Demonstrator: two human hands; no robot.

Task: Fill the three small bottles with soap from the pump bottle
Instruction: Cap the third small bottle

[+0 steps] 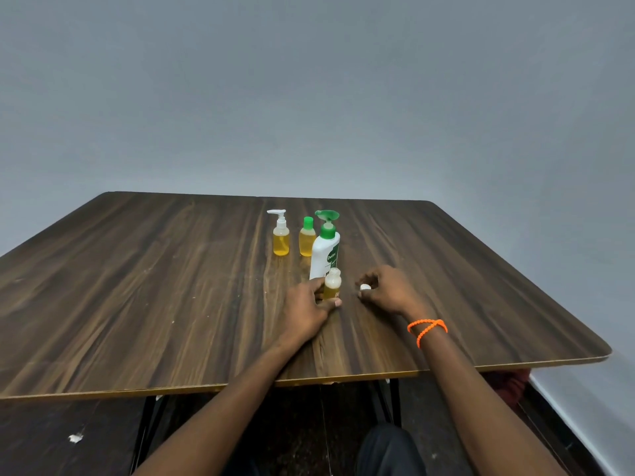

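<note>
A plain grey wall stands behind a dark wood-grain bench (171,286) that carries four bottles. Between the two hands stands a small clear plastic bottle (332,285) with amber soap inside and its neck open. The left hand (311,310) holds it low on the body, fingers behind and thumb across the front near the base. The right hand (388,290), just beside it, has its fingers curled in a narrow pinch on a small white cap (365,287).

Directly beyond the held bottle, touching or nearly so, rises the tall white pump bottle with a green pump head (325,257). Further beyond the left hand stand a small clear bottle with a green screw cap (307,237) and a small clear bottle with a white pump top (281,235), both holding amber soap.

The open bottle looks light, thin-walled and easy to tip or squeeze. Any soap on its sides would probably make it slippery, so a hold low on the body, away from the neck, seems safest. The cap is tiny and likely easy to drop.
</note>
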